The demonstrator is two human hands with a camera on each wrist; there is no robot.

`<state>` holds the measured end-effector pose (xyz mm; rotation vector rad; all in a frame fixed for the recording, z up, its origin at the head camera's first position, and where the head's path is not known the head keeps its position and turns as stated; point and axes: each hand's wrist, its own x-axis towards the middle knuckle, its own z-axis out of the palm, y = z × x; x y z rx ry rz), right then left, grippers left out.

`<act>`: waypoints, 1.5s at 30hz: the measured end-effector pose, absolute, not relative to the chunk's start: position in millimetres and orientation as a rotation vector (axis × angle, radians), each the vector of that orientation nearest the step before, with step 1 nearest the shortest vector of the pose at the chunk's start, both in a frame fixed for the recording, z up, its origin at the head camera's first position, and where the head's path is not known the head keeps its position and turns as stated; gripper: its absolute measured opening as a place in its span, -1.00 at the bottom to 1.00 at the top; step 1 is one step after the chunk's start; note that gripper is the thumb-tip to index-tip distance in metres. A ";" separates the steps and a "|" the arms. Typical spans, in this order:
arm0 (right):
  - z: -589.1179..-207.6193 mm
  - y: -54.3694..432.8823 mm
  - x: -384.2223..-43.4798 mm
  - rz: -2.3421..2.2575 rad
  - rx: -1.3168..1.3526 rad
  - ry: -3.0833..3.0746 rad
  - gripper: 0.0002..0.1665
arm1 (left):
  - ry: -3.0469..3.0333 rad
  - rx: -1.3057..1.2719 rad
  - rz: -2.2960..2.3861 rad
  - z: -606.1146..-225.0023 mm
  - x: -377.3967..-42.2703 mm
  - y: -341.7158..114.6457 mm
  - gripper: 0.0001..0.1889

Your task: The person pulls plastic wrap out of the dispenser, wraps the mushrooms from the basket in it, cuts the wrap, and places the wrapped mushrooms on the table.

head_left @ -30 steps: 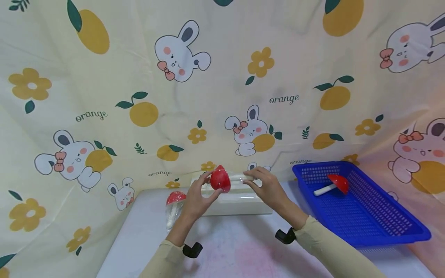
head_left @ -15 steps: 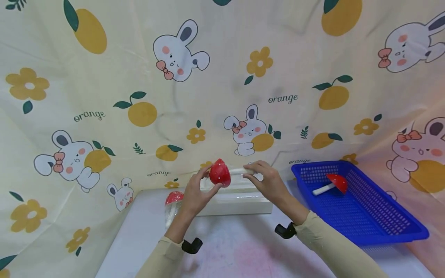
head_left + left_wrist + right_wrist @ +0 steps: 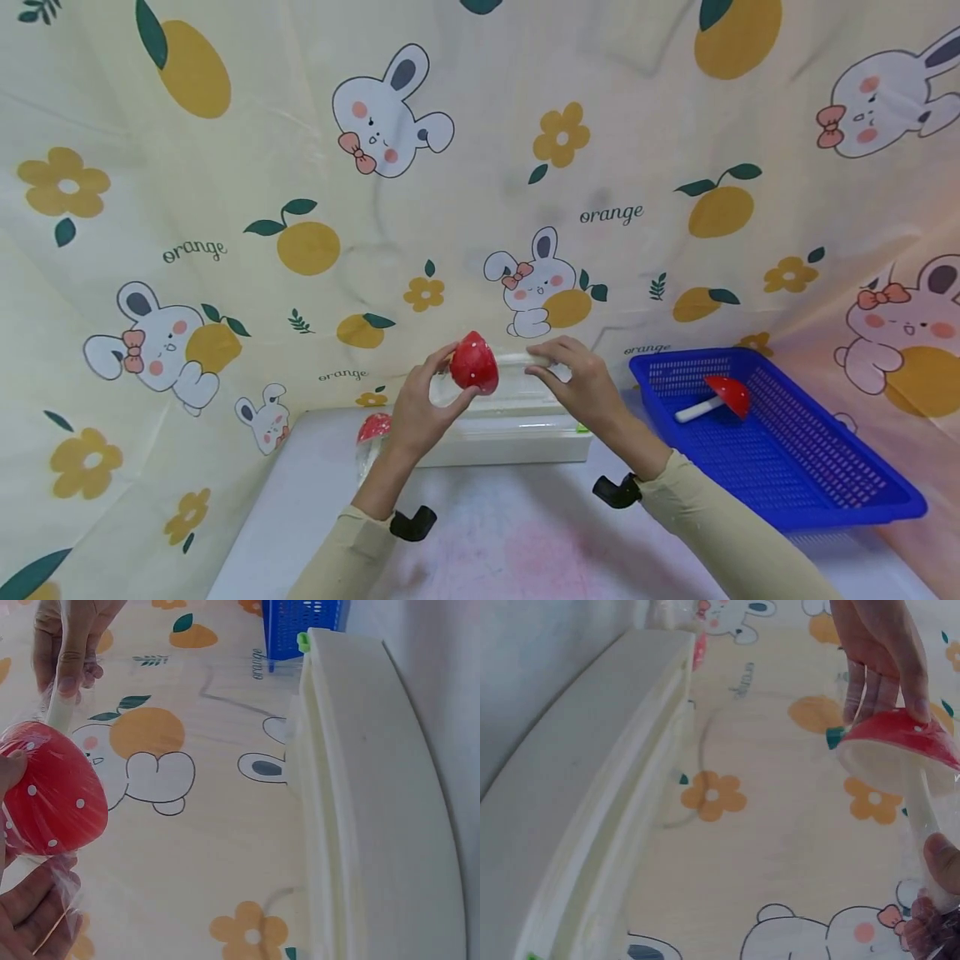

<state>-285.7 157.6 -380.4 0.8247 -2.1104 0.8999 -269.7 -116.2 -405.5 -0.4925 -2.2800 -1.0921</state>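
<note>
Holding the red, white-spotted cap of a toy mushroom [image 3: 474,364] between thumb and fingers, the left hand [image 3: 420,404] supports it from the left; the right hand [image 3: 588,392] pinches the far end of its white stem, thumb on one side and fingers curled round the other; the mushroom is held up in the air between the two, lying sideways with the stem pointing to the right, apart from the long white box [image 3: 502,450] on the table [image 3: 480,542]; clear plastic film [image 3: 66,889] clings to the cap and stem, and loose folds of it lie against the left fingers in the left wrist view; a black fitting [image 3: 413,524] sits at the left wrist and a second black fitting [image 3: 617,492] at the right, both beside beige sleeves [image 3: 731,517]; the box has a groove along its length and a small green piece [image 3: 303,643] at its right end; near its left end, partly hidden by the left arm, is a film-wrapped mushroom [image 3: 373,427] with a red cap; to the right stands a blue plastic basket [image 3: 847,525], in which another red-capped mushroom [image 3: 729,396] lies tilted on its side; behind everything hangs a cream cloth [image 3: 450,225] printed with rabbits, oranges and flowers.
</note>
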 end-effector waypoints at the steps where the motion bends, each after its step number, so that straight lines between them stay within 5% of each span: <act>1: -379.5 157.6 -285.6 0.900 0.824 -2.107 -0.55 | -2.281 -0.490 -1.090 -403.9 -269.2 -116.1 -0.15; 23: -407.9 161.9 -230.5 1.008 0.878 -2.249 -0.57 | -2.454 -0.449 -1.165 -434.8 -217.5 -127.2 -0.19; 45: -520.4 164.2 -211.9 1.256 0.970 -2.403 -0.73 | -2.746 -0.513 -1.219 -521.5 -194.2 -133.7 -0.22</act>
